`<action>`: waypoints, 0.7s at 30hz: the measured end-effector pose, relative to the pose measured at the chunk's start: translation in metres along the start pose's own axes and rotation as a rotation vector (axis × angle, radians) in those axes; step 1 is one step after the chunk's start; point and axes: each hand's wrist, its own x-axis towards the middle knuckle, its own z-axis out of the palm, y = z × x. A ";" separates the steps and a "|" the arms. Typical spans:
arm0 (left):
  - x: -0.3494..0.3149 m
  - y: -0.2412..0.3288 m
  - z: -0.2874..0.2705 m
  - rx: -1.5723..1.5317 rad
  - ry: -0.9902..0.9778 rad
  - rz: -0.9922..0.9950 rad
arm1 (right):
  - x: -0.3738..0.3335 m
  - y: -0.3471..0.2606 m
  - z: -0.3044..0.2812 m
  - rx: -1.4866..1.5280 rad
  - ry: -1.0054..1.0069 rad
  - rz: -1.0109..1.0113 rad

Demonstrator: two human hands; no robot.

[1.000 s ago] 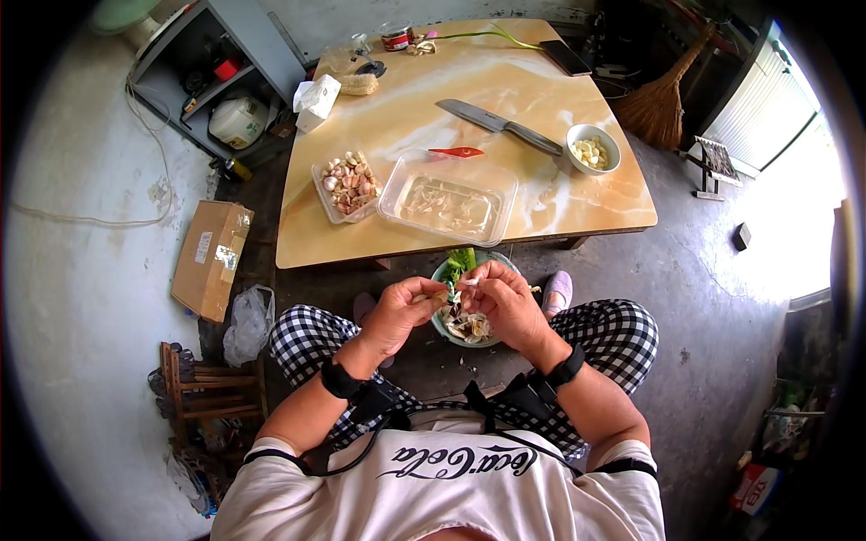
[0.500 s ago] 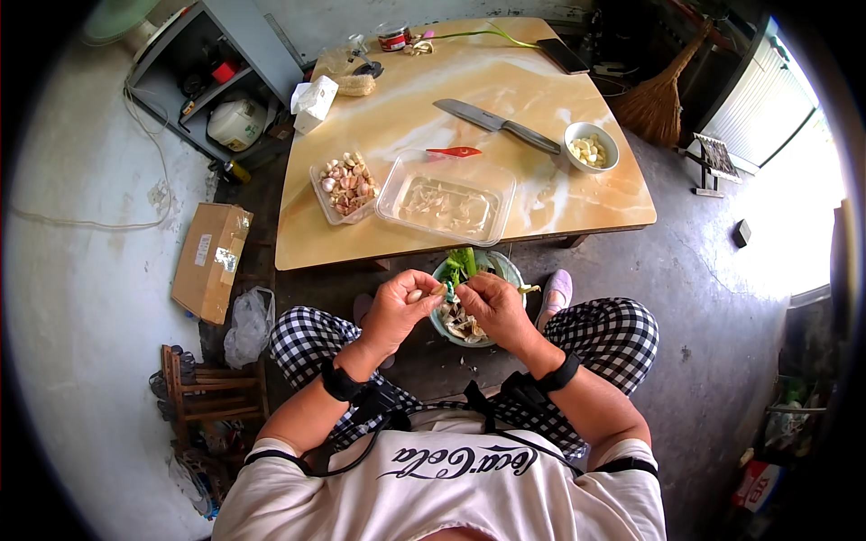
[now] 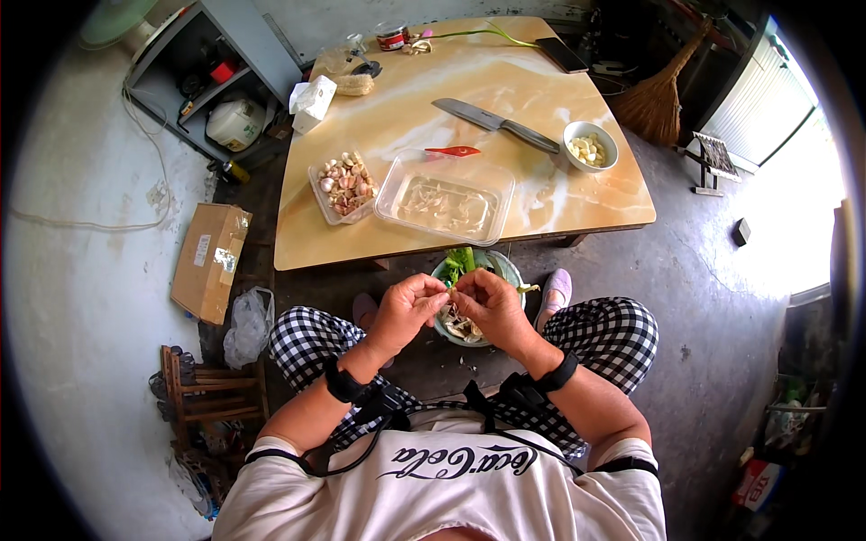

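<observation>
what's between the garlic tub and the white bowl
In the head view, a clear plastic container lies between them, with a small red object by its far edge and the kitchen knife's handle nearer the bowl.

Garlic (image 3: 347, 187) left of tray (image 3: 502, 203), knife (image 3: 498, 123) behind, bowl (image 3: 591, 169) right

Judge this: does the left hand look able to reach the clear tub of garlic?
Probably yes: apart from the table edge, nothing seems to block the left hand, and the tub is open.
</observation>
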 end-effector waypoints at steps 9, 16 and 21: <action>0.000 0.006 0.001 -0.008 0.055 -0.026 | -0.001 -0.007 0.003 0.128 0.035 -0.009; -0.001 0.004 0.000 0.081 0.053 -0.022 | -0.001 -0.004 0.003 0.196 0.017 0.011; -0.002 0.007 0.004 0.101 0.085 -0.015 | 0.000 -0.004 0.002 0.209 -0.010 0.017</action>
